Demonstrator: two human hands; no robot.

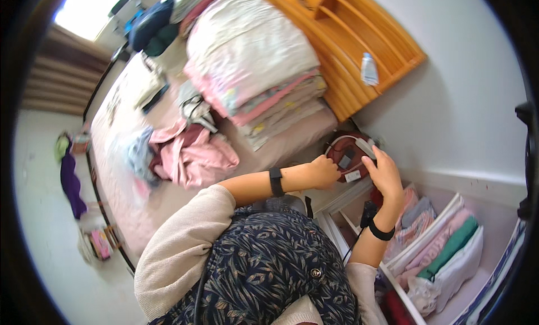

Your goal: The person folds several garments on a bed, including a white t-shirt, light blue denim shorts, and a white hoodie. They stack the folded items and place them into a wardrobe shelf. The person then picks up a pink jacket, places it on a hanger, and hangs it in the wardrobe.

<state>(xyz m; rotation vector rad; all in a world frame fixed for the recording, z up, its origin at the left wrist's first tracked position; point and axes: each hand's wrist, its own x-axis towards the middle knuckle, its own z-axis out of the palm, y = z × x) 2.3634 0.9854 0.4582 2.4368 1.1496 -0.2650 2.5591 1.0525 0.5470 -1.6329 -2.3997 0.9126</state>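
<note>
My left hand point(326, 172) is curled at the near left edge of a dark red surface point(347, 146) beside the bed. Whether it grips the white cable point(345, 170) running towards it cannot be made out. The thumb and fingers of my right hand point(385, 173) lie on either side of the end of a white power strip point(364, 147), near the wall. A dark adapter point(346, 160) rests on the red surface between my hands. Close to my left fingers is a small white tag or block point(353, 176) with writing.
Folded bedding point(252, 51) is stacked on the bed, by an orange wooden headboard shelf point(358, 30) holding a tube point(369, 70). Pink clothing point(198, 156) lies nearer. At my right, an open compartmented drawer point(446, 198) contains folded clothes, beside a white wall point(463, 114).
</note>
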